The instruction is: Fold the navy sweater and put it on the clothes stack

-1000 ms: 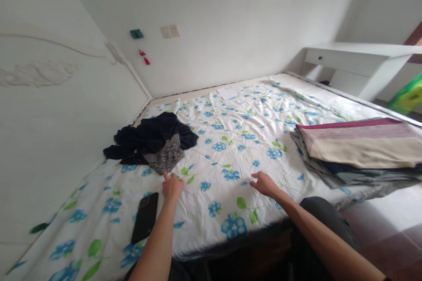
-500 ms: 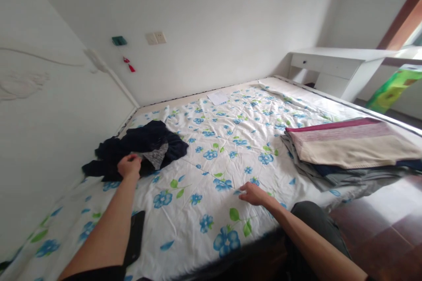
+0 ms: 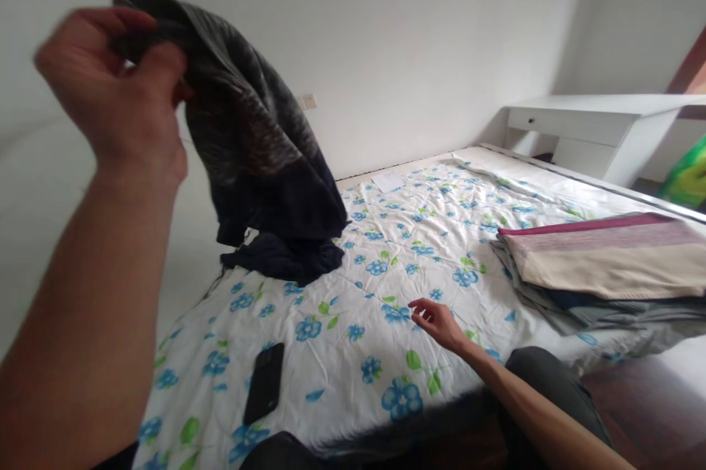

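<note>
My left hand point(image 3: 110, 84) is raised high at the left, pinching the top of a grey-and-navy garment point(image 3: 259, 139) that hangs down in folds. Its lower end reaches the height of a dark navy clothing pile point(image 3: 284, 258) on the floral quilt point(image 3: 353, 352), and it partly hides that pile. My right hand point(image 3: 438, 324) is just above the quilt with its fingers apart, holding nothing. A black smartphone point(image 3: 263, 383) lies face down on the quilt, below the pile and left of my right hand.
A folded stack of cream, maroon and grey textiles point(image 3: 601, 264) lies on the right of the bed. A sheet of paper point(image 3: 387, 180) lies near the far edge. A white desk point(image 3: 585, 117) stands beyond the bed, with a green bag point(image 3: 687, 176) at the right.
My left hand has lifted the grey-and-navy garment up from the dark pile and high to the left. The view has swung, and the phone now shows fully. My right hand stays near the same place.
</note>
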`<state>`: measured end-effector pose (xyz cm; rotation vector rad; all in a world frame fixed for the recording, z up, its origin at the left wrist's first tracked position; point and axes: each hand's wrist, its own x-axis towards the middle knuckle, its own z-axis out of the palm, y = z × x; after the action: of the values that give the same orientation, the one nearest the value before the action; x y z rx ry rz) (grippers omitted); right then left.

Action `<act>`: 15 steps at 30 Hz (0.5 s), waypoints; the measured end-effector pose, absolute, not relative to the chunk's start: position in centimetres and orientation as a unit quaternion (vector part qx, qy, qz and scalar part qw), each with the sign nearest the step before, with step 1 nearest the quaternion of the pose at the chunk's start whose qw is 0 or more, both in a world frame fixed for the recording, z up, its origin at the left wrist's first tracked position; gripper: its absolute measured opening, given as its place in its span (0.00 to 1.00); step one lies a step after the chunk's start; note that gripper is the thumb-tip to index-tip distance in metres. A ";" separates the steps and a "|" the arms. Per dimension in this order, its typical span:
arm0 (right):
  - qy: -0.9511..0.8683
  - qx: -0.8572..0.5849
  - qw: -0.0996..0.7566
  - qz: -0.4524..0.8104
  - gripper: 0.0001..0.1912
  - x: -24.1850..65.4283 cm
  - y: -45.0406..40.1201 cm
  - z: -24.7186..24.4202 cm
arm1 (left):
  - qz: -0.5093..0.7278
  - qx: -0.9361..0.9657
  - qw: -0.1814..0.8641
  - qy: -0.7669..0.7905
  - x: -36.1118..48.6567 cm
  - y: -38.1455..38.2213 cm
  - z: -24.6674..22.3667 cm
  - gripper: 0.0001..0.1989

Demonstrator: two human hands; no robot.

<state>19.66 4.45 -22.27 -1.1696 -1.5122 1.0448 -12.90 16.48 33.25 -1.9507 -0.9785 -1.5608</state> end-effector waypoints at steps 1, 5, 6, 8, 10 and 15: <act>-0.602 -0.463 0.478 0.440 0.24 19.7 4.0 -22.1 | -0.584 -0.710 0.183 -0.348 -12.3 15.2 31.5 0.34; -0.522 -0.463 0.549 0.459 0.33 21.1 3.2 -21.8 | -0.575 -0.698 -0.014 -0.426 -10.9 11.4 17.8 0.20; -0.514 -0.478 0.555 0.446 0.33 21.6 3.2 -21.7 | -0.534 -0.706 -0.060 -0.461 -10.8 10.5 13.2 0.17; -0.527 -0.515 0.537 0.411 0.32 22.6 3.2 -21.6 | -0.452 -0.704 -0.162 -0.524 -11.0 8.4 3.7 0.19; -0.576 -0.542 0.489 0.369 0.28 23.2 3.0 -21.7 | -0.388 -0.670 -0.207 -0.598 -11.8 6.1 -4.9 0.18; -0.728 -0.531 0.307 0.306 0.14 22.5 1.8 -22.9 | -0.231 -0.596 -0.223 -0.736 -15.1 2.0 -16.8 0.02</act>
<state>22.54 1.84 -22.90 -1.4052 -1.9256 0.8099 -15.08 1.96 -16.77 -2.1948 -2.7131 -0.8518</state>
